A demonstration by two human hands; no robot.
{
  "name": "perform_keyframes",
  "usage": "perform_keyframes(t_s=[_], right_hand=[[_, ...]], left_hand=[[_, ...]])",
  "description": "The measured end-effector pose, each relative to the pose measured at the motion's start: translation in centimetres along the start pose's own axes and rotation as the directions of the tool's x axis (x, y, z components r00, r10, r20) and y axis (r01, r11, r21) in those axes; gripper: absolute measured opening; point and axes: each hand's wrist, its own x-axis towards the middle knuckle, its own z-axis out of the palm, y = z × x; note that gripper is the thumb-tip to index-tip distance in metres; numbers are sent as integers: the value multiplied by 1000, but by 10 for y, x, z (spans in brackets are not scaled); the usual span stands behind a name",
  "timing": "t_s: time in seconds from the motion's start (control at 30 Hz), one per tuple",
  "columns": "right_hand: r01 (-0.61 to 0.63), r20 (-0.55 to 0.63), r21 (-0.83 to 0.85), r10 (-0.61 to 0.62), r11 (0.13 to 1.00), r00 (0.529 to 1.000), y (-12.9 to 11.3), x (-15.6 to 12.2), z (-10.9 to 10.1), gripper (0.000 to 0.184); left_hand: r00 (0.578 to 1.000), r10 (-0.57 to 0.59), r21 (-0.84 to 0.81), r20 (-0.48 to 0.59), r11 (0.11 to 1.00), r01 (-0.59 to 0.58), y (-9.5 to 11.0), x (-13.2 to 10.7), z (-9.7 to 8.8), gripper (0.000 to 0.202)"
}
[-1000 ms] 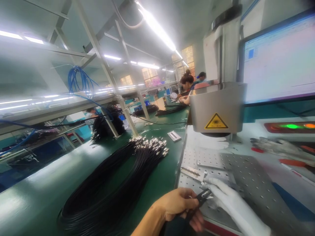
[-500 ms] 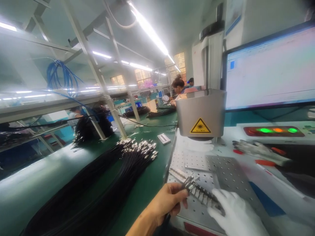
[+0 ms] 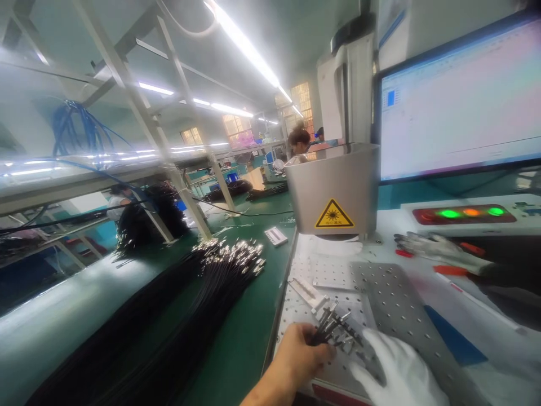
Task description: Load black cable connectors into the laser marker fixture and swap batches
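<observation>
My bare left hand is closed around a small bunch of black cables. Their silver metal plug ends fan out above my fingers. Under and beside these ends lies a slotted metal fixture, partly hidden by the cables and my hands. My right hand, in a white glove, is at the fixture's near right end. Its thumb and fingers are spread apart, with no held thing visible between them; whether they touch the fixture I cannot tell.
A perforated metal plate lies under a grey machine head with a yellow warning sign. Large bundles of black cables rest on the green table. A grey glove, lit buttons and a monitor are on the right.
My left hand has moved slightly right over the fixture with the cables, whose plug ends now spread more upward. My right hand stays near the fixture's end. The view has shifted slightly.
</observation>
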Motion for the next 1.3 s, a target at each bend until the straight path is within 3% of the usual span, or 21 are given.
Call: perform_keyframes(t_s=[0.13,0.23,0.4,0.53,0.63,0.73,0.93,1.13,1.3], right_hand=[[40,-138,-23,-43,999,989,-1,4,-2,50],[84,-170,-31,-89,996,981,2,5,-4,52],[178,-29,-46,-180,983,983,8,-7,-2,49],[153,58,-47,-150,987,987,10,-20,4,36],[136,72,23,-137,990,988,11,-26,13,31],[75,109,85,-85,994,990,11,-30,19,39],[-9,262,25,2,1000,965,3,-25,17,51],[-67,261,0,65,998,963,-1,-15,15,37],[-107,281,30,94,994,955,-1,-13,19,31]], left_hand=[[999,9,-47,36,999,-8,-6,9,10,15],[998,60,-42,8,997,-60,-16,20,15,12],[981,184,96,-61,979,-178,-22,22,20,10],[973,183,359,-142,925,-121,-12,14,24,12],[976,165,432,-145,897,-88,-8,13,26,13],[979,153,420,-137,904,-83,-9,15,28,12],[983,143,309,-116,946,-101,-20,22,27,10],[987,154,198,-54,970,-141,-31,30,26,8],[985,138,278,-101,955,-105,-30,30,29,12]])
